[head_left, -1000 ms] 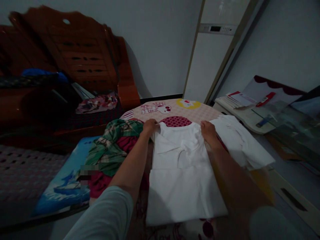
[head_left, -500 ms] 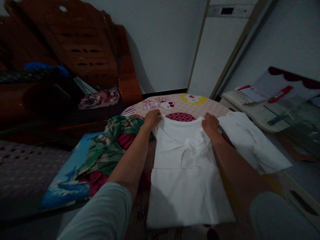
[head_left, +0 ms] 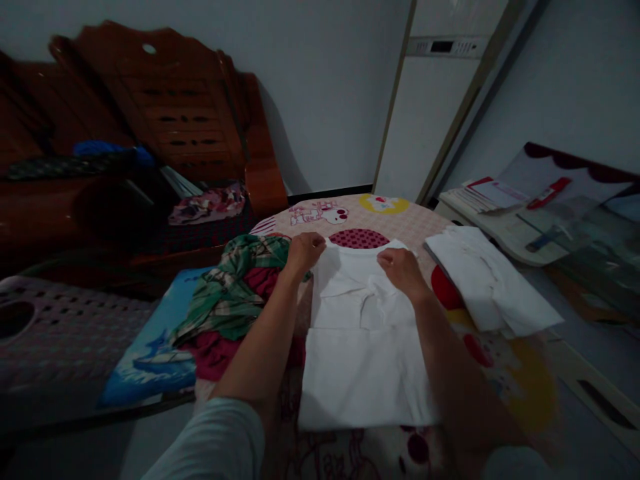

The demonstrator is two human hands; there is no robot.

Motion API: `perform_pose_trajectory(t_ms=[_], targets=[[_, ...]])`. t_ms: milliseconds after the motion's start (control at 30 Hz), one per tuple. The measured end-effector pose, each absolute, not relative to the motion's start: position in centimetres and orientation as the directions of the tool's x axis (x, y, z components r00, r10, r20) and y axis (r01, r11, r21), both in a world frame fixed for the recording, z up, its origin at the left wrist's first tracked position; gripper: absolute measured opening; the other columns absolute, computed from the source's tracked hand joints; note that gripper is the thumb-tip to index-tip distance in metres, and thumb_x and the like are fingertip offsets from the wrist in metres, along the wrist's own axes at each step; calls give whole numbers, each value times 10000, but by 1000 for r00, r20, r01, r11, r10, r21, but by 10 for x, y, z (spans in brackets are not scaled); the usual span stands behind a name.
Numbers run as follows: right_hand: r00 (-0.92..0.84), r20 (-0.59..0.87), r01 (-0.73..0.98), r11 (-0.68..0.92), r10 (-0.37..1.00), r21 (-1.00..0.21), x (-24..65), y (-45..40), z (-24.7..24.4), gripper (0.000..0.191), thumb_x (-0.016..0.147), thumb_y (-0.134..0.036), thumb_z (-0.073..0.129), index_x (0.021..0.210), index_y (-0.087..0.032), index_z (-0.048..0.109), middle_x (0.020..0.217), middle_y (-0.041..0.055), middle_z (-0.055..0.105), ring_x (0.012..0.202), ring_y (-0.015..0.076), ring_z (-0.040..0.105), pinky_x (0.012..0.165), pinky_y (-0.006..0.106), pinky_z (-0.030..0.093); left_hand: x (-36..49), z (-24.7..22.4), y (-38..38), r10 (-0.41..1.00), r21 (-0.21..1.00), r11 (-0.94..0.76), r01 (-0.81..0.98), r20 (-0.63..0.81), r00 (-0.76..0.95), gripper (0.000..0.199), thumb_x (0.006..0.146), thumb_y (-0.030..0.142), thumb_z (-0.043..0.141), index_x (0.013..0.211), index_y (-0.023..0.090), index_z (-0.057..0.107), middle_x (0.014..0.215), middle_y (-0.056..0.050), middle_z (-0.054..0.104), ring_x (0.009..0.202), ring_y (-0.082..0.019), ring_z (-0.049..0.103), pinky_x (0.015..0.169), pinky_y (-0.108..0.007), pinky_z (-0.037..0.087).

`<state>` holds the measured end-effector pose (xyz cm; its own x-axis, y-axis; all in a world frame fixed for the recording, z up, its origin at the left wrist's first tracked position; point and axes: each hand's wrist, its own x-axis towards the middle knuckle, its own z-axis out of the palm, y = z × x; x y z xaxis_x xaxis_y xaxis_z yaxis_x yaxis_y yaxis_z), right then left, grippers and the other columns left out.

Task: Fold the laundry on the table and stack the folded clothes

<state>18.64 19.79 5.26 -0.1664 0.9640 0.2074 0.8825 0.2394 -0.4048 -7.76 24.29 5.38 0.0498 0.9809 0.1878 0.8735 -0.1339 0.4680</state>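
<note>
A white T-shirt (head_left: 367,377) lies on the round table in front of me, its lower part folded up over the middle and its neckline at the far end. My left hand (head_left: 306,255) pinches the shirt at the left end of the neckline. At the right side of the neckline, my right hand (head_left: 403,268) has its fingers closed on the fabric. Small creases run across the shirt's upper half.
A folded white garment (head_left: 493,283) lies at the table's right edge. On the left are a green plaid cloth (head_left: 220,293), dark red fabric (head_left: 213,353) and a blue whale-print cushion (head_left: 155,367). The patterned tablecloth (head_left: 420,223) covers the table. Beyond stands a wooden bench (head_left: 175,100).
My right hand has moved inward along the neckline, from the shoulder toward the left. My left hand stays at its corner. The view has tilted up slightly.
</note>
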Motion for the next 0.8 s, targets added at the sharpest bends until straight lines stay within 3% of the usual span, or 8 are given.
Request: perform_pose_trajectory(t_ms=[133,200,333,400,500,567,700,800], targets=[[-214,94,859,233,972,-456,172,182,37,125,781,-260,643,750,-169,722,832,83,741,816,195,654,763,270,449,-79,39,224,991,421,15,907,115,-70,181,824,251,603,893,177,753,913,-92,754,903,-236,683,795,-282,496],[-213,86,807,225,973,-547,177,182,32,142,761,-248,630,658,-170,691,711,54,711,715,171,631,682,252,441,-83,30,221,991,425,57,904,87,-104,174,821,260,609,880,182,753,919,-92,758,906,-236,688,778,-273,495],[-165,91,707,182,982,-683,208,186,36,179,762,-308,602,659,-179,670,612,9,652,609,158,590,567,242,415,-90,23,223,994,475,57,878,59,-96,205,836,283,601,919,176,755,912,-78,762,871,-207,692,769,-247,482],[-126,29,806,119,992,-580,221,186,41,108,731,-247,621,661,-186,676,646,26,669,648,175,613,594,255,425,-91,25,225,996,476,50,878,38,-77,221,845,294,591,905,167,762,879,-82,763,850,-207,692,750,-246,474],[-45,-42,957,31,998,-287,221,181,49,114,702,-127,611,650,-197,686,749,75,708,761,213,652,689,286,444,-90,28,225,999,454,29,891,2,-34,255,856,351,586,819,176,769,792,-83,756,814,-213,694,699,-245,458],[-57,-19,972,51,998,-230,207,178,50,115,729,-134,620,725,-208,709,811,80,723,824,221,661,749,297,454,-90,29,224,999,443,24,896,-37,-8,295,848,416,602,768,185,766,737,-83,745,785,-216,694,661,-245,444],[-329,68,809,319,942,-494,166,171,40,263,767,-252,712,1025,-206,704,990,70,731,885,202,665,810,293,486,-91,30,222,995,437,23,899,-98,23,237,785,415,681,745,195,759,722,-64,741,760,-206,686,637,-241,435],[-419,133,739,423,898,-525,145,168,27,421,743,-232,749,1153,-187,666,1098,98,703,941,214,654,852,322,495,-91,32,221,995,461,9,888,-89,36,153,763,330,695,716,193,743,698,-46,730,742,-194,674,645,-239,441]])
